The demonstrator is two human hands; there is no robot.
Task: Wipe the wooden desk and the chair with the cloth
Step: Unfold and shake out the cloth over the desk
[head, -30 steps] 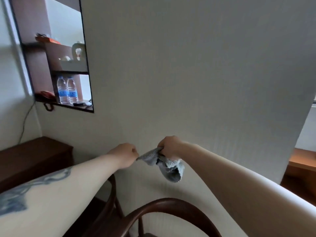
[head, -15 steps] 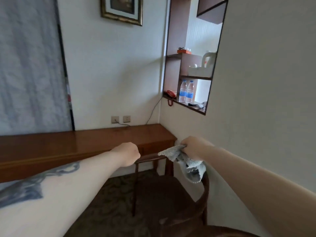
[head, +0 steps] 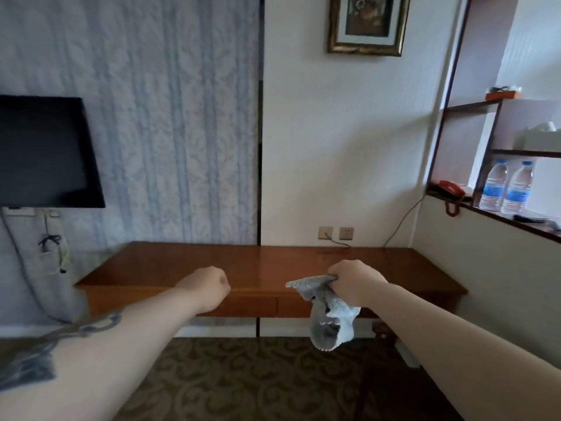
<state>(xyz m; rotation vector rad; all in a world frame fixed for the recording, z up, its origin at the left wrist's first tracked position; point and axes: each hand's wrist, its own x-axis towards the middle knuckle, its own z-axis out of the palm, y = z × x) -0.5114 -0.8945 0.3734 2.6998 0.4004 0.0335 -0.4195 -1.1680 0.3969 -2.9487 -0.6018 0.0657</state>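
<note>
Since half a second ago, both my arms have swung left and now reach out over the wooden desk (head: 182,262), which sits square ahead. My right hand (head: 353,282) grips one grey cloth (head: 329,317), bunched and hanging in front of the desk's front edge. My left hand (head: 209,285) is a closed fist holding nothing. Two water bottles (head: 505,189) stand on the shelf (head: 516,221) at right, beside one red telephone (head: 452,188).

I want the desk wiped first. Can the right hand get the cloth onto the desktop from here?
Probably yes. The right hand grips the cloth in front of the wooden desk, and nothing shows between them; the near stretch of desktop looks bare.
</note>
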